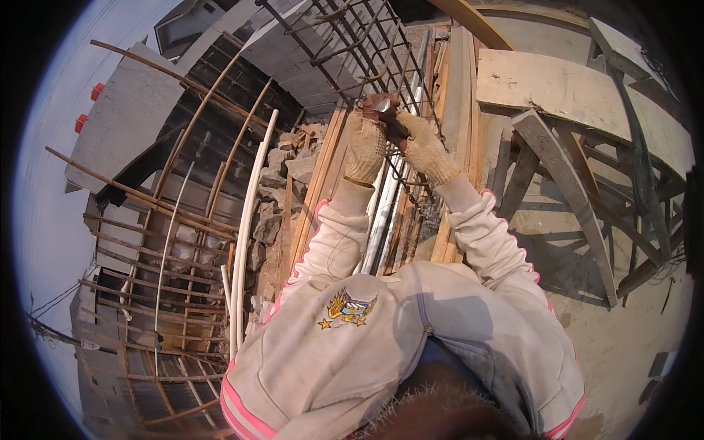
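Note:
Both my hands wear off-white knit gloves and meet at the near end of a rebar cage [320,57], made of dark rusty bars with bent stirrups. My left hand [367,143] is closed, and a small shiny metal piece shows at its fingertips. Close beside it, my right hand [424,145] is also closed, its fingers bent toward the left ones. Something dark and reddish-brown lies between the hands; its kind cannot be made out. Below my right hand, thin bent steel rods [402,178] show above the stacked lengths.
Long timber planks [320,192] and white pipes [253,198] run lengthwise below and beside the cage. Broken rubble [273,172] lies to the left, with bamboo scaffolding [158,199] farther out. A wooden trestle table [554,84] with slanted legs stands at right.

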`<control>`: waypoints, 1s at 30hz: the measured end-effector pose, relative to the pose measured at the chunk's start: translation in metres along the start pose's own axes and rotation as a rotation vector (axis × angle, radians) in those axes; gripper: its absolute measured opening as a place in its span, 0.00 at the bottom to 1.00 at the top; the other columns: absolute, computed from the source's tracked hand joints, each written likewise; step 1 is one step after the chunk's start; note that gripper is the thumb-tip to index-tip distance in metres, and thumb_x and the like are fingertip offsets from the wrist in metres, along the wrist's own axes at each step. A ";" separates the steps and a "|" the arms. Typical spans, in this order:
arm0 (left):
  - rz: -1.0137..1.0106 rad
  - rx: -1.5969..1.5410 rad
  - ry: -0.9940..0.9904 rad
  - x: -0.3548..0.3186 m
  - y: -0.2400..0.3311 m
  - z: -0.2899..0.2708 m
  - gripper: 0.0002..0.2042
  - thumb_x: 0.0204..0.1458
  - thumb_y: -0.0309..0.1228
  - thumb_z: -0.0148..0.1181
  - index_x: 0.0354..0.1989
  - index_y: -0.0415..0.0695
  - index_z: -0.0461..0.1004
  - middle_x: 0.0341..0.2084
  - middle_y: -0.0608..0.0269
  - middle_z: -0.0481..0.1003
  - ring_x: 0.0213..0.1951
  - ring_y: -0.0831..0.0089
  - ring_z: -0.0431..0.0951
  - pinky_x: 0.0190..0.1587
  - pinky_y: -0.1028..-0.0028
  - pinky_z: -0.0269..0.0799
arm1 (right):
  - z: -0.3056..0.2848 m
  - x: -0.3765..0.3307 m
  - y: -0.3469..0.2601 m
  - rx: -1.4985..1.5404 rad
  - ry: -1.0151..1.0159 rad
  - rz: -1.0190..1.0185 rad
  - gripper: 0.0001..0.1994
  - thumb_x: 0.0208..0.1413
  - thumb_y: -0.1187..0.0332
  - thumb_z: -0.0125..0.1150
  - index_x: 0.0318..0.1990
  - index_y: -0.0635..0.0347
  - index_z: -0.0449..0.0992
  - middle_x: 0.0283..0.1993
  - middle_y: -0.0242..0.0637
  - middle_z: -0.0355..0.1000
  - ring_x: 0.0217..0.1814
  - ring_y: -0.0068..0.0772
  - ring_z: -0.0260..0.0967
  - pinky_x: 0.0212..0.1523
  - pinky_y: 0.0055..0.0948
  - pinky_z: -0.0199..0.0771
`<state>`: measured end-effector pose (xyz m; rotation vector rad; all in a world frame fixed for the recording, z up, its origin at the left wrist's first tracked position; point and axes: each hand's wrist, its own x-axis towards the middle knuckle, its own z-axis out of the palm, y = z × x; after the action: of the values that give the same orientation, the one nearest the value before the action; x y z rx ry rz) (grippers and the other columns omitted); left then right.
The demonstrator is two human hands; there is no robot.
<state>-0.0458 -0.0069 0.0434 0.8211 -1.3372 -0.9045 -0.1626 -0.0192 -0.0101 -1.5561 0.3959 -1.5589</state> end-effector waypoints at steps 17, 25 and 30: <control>-0.242 -0.189 -0.081 -0.030 0.011 0.036 0.24 0.63 0.52 0.61 0.40 0.38 0.76 0.29 0.58 0.78 0.28 0.68 0.79 0.28 0.72 0.78 | -0.054 -0.085 -0.050 0.728 -0.003 0.597 0.12 0.66 0.64 0.64 0.47 0.61 0.71 0.24 0.29 0.65 0.26 0.29 0.70 0.28 0.34 0.74; -0.116 -0.362 0.043 0.010 0.007 -0.002 0.21 0.64 0.46 0.62 0.35 0.36 0.78 0.26 0.57 0.79 0.28 0.67 0.82 0.34 0.71 0.79 | -0.065 -0.088 -0.086 0.145 0.009 0.620 0.19 0.61 0.58 0.66 0.46 0.67 0.73 0.27 0.32 0.65 0.30 0.29 0.70 0.35 0.30 0.73; 0.057 -0.531 -0.079 0.045 -0.005 -0.020 0.20 0.64 0.46 0.62 0.36 0.37 0.79 0.29 0.54 0.80 0.29 0.64 0.82 0.37 0.69 0.80 | -0.090 -0.069 -0.063 0.248 -0.044 0.437 0.17 0.64 0.59 0.63 0.47 0.66 0.74 0.28 0.33 0.68 0.39 0.33 0.74 0.40 0.32 0.77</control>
<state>-0.0255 -0.0500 0.0575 0.3380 -1.1035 -1.1856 -0.2788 0.0374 -0.0226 -1.2128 0.4628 -1.1828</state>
